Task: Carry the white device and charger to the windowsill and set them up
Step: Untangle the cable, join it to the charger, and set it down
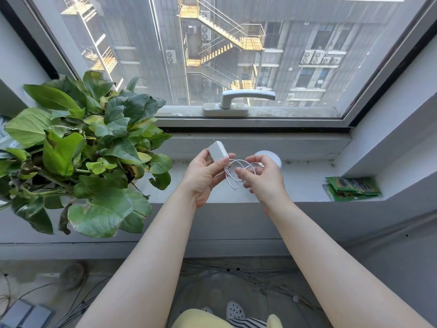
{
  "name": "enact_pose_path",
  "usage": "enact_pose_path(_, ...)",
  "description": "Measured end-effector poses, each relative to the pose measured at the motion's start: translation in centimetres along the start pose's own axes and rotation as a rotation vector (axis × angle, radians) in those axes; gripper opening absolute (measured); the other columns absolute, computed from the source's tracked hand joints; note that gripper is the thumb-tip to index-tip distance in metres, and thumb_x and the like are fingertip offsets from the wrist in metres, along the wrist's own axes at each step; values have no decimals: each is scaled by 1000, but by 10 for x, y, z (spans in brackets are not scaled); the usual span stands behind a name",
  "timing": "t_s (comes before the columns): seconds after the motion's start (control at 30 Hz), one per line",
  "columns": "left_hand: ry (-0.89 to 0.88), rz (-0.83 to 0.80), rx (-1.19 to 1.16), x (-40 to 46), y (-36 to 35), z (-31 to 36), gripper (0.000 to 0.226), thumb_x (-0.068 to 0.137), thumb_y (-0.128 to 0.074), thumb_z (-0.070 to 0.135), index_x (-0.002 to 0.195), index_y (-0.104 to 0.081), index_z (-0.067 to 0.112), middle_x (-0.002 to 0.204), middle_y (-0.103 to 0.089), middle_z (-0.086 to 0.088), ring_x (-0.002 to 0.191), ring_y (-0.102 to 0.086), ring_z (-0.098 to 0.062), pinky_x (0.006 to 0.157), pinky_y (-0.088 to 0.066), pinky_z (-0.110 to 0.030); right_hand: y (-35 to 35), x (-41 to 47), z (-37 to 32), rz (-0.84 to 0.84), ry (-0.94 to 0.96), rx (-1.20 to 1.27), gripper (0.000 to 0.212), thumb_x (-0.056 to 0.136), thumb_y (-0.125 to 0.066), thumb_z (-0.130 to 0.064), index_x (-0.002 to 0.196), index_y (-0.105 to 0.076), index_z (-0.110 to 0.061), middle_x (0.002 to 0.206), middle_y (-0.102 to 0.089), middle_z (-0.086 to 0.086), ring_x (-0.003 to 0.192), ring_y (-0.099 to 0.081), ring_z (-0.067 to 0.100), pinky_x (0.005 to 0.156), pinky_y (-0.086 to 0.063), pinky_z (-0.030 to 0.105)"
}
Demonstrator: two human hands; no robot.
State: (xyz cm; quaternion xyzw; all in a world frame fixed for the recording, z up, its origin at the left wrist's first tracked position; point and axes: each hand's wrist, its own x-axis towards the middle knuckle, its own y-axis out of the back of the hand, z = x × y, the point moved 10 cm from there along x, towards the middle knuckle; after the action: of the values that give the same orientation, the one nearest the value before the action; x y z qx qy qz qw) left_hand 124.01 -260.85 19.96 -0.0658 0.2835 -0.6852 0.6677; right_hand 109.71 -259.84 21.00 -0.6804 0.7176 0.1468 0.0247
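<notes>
Charger [217,150]: white block, gripped between thumb and fingers of your left hand [205,174], held above windowsill [305,183]. White cable [233,172] loops from charger toward your right hand [261,177]; its fingers curl closed on loop. White device [272,156]: round, at 1 o'clock behind right hand; cannot tell whether it rests on sill. Potted plant [82,150] at 9 o'clock. Green packets [352,188] at 3 o'clock. Window handle [236,100] at 12 o'clock.
</notes>
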Motion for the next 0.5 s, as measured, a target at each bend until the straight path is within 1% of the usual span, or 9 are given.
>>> enact_pose_path(0.07,5,-46,-32,-1,-4,1,36,89,-57,0,124,-51,8,99,-70,-5,84,-67,-15,73,-58,-23,-2,-1,0,-14,-23,27,26,85,-69,-19,107,-59,-10,76,-64,-1,52,-52,11,47,-41,17)
enact_pose_path(0.13,-5,-65,-58,-1,-5,3,35,90,-54,-2,123,-51,8,100,-70,-7,85,-66,-16,76,-58,-23,-6,-2,-2,-41,-19,41,18,88,-65,-23,101,-62,-12,73,-61,-2,49,-51,11,44,-41,15)
enact_pose_path(0.17,-15,-64,-67,-1,-4,5,36,90,-53,-3,124,-51,8,101,-69,-7,82,-66,-15,74,-57,-22,-9,-2,-2,-68,-26,52,14,89,-62,-25,98,-63,-14,73,-61,-2,51,-53,12,46,-43,15)
enact_pose_path(0.23,-40,-53,-63,0,-2,10,40,89,-54,-4,126,-51,10,101,-68,-7,79,-65,-12,70,-56,-20,-16,-3,1,-129,-77,128,11,92,-58,-27,94,-63,-17,76,-62,-1,61,-59,15,54,-48,19)
enact_pose_path(0.3,-59,-40,-35,1,0,12,46,87,-57,-5,129,-51,12,97,-66,-5,80,-65,-10,71,-54,-19,-20,-3,5,-158,-121,264,6,91,-59,-22,92,-62,-16,79,-63,1,68,-62,16,62,-52,21)
enact_pose_path(0.33,-64,-27,-22,2,1,13,47,86,-59,-5,129,-51,14,94,-65,-3,80,-63,-9,72,-53,-18,-20,-3,4,-158,-107,307,2,90,-61,-18,90,-61,-16,79,-63,3,68,-62,16,64,-53,22)
enact_pose_path(0.4,-63,9,-26,4,5,12,44,86,-61,-2,126,-53,15,87,-62,-1,74,-60,-7,70,-50,-18,-18,-2,-2,-161,-16,313,10,87,-64,-8,84,-58,-16,75,-61,3,66,-59,15,70,-53,25)
enact_pose_path(0.47,-45,65,-60,5,11,10,30,88,-60,3,117,-54,12,85,-61,-1,63,-57,-4,64,-48,-18,-16,-3,-12,-197,100,262,17,84,-66,-3,79,-58,-16,72,-58,2,64,-57,13,73,-51,24)
enact_pose_path(0.5,-32,106,-65,4,14,9,20,90,-58,6,110,-55,10,84,-63,-2,58,-55,-3,60,-49,-16,-15,-5,-16,-223,151,230,17,83,-67,-1,78,-58,-15,73,-58,2,67,-56,12,72,-49,22)
